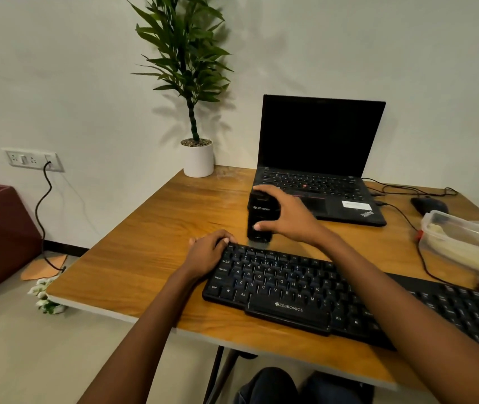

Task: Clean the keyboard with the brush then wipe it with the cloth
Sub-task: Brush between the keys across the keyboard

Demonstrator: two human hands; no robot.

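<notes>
Right grip [287, 215] clamped on a black block [257, 218]: thumb on the near face, fingers over the top. The block stands upright on the table [159, 228], base touching the wood. Can't tell whether this is the brush; no bristles visible.

Left grip [209, 252] on the far-left corner of the keyboard [276, 284], fingers curled over its back edge, holding it.

Edges and room: the keyboard lies flat and angled, its left end near the table's front edge, its right end running out of the picture. The block is just behind the keyboard's back edge, near the left grip, between keyboard and laptop [319, 158]. Bare wood to the left of block and keyboard, out to the table's left edge and back to the white plant pot [198, 158] at the far corner by the wall. The right side is crowded: the open laptop with dark screen just behind the right grip, a mouse [429, 205] and loose cables beyond it.

Containers: a clear plastic box [465, 228] at the right edge, lid on, with pale yellowish stuff inside; can't tell what it is. The pot holds a tall green plant and pebbles.

Task thing: the keyboard is directly under the left grip, near and below the right grip, and not touching the block as far as visible.
</notes>
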